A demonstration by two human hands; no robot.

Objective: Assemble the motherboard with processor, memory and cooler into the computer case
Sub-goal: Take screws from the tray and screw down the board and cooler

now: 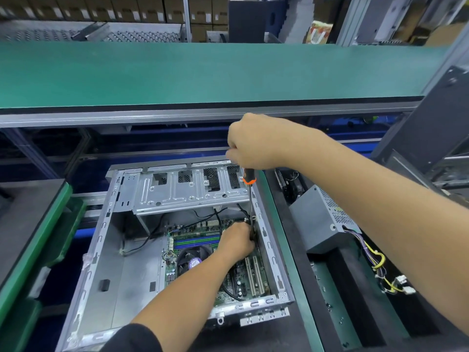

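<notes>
Motherboard sits flat on the floor of the open computer case, pushed toward the case's right wall. Cooler with its round fan is on the board, just below the green and blue memory slots. White expansion slots run along the board's near right part. Black cables trail from under the drive cage, which spans the far end of the case.

Right hand is above the case's far right corner, clenched around the top of a screwdriver with a black and orange handle. Shaft goes straight down along the inside of the right wall to the board's far right corner.

Left hand is down inside the case at that same corner, fingers curled around the lower end of the shaft near the tip. Tip and any screw are hidden behind the hand. Left arm crosses over the cooler's right edge.

Case lies on its side on a dark tabletop with a green edge. Right of the case: a grey power supply with a bundle of coloured wires ending in white plugs. Beyond the case: a long green conveyor belt.
</notes>
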